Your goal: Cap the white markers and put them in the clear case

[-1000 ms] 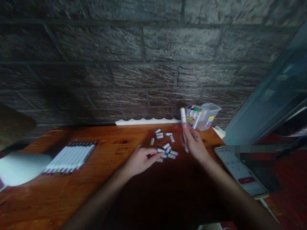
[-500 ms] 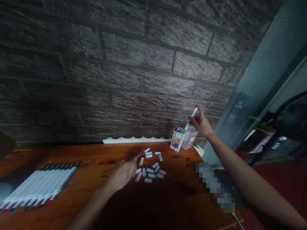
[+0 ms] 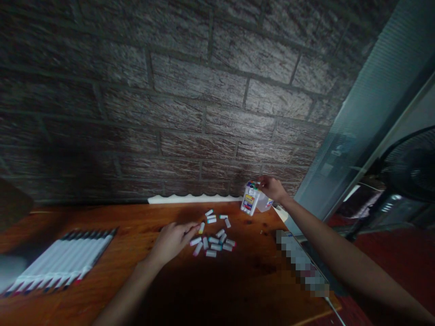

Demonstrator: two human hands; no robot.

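The left hand (image 3: 171, 242) reaches in from the near left, index finger and thumb pointing right with only a narrow gap between them. At their tips lies a short white cylindrical cap with a yellow end (image 3: 201, 227) — just at the index fingertip, though whether the fingers grip it cannot be told. More short white caps with coloured ends (image 3: 215, 246) lie scattered to the right and nearer, apart from these fingers.

The right hand (image 3: 271, 186) is farther off to the right, fingers bent down over the top of a clear plastic bin (image 3: 264, 204); their hold is hidden. Touching distance to its left stands a clear box of white markers (image 3: 250, 201). A row of white dark-tipped markers (image 3: 68, 256) lies far left on the brown wooden table (image 3: 142, 226).
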